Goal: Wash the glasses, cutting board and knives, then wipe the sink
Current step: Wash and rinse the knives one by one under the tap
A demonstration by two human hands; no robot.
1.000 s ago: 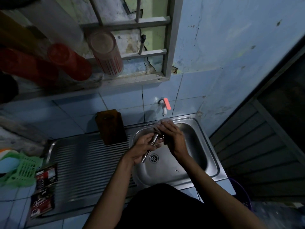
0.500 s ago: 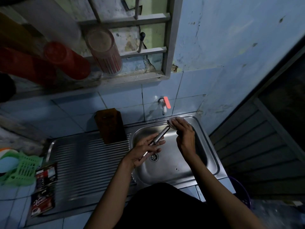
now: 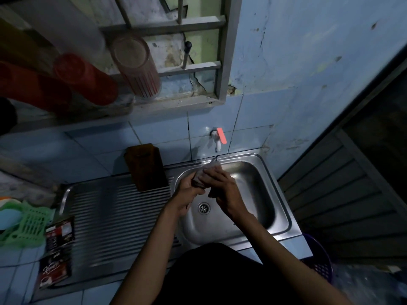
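Moved: your hands came back together up under the tap (image 3: 218, 139); half a second ago they were apart.
Left hand (image 3: 187, 192): curled round the knife (image 3: 213, 160), tip poking out into the trickle so it rinses.
Right hand (image 3: 222, 186): fingers wrapped over a pale pad, rubbing the knife above the sink (image 3: 284, 219).
Cutting board (image 3: 145, 166): propped against the tiles, draining.
Glasses (image 3: 134, 67): upturned on the sill.

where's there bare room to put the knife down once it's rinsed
The ribbed drainboard is bare between the cutting board and the sachets. The sink basin right of the hands is free. Under the tap is crowded.
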